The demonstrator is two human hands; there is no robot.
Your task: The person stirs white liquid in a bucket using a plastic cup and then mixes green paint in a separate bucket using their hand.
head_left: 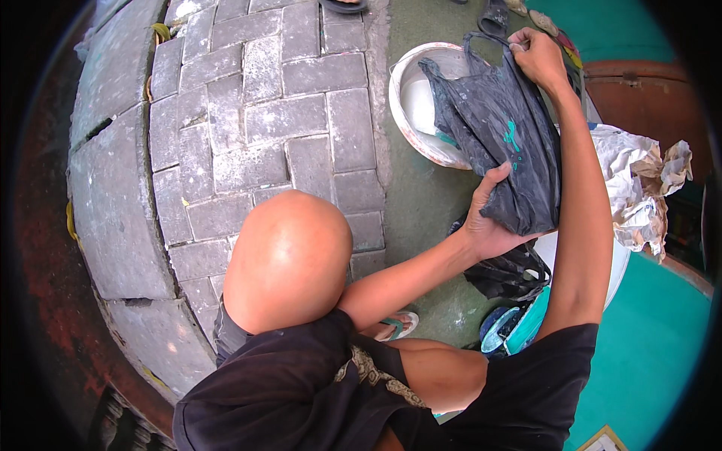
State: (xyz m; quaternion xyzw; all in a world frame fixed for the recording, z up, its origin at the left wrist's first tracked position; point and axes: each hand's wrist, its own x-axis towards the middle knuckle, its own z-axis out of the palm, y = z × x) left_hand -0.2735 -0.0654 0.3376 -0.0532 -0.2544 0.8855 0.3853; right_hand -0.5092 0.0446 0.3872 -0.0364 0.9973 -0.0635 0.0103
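Note:
A dark grey plastic bag [500,113] with turquoise smears is held up between my two hands, tilted over a white bucket [397,94]. My right hand [538,62] pinches the bag's top by a handle loop. Lower down, my left hand [492,218] cradles the bag's bottom end, thumb on the near side and fingers underneath. White material [418,104] shows in the bucket, and the bag covers the bucket's right part. What the bag contains is hidden.
Crumpled paper sacking [639,180] lies right of my right forearm. Under my left hand are another black plastic bag [511,274] and a turquoise-stained container [526,323]. Grey paving blocks [286,120] stretch to the left. Sandals [494,16] sit at the top, by a turquoise wall [654,346].

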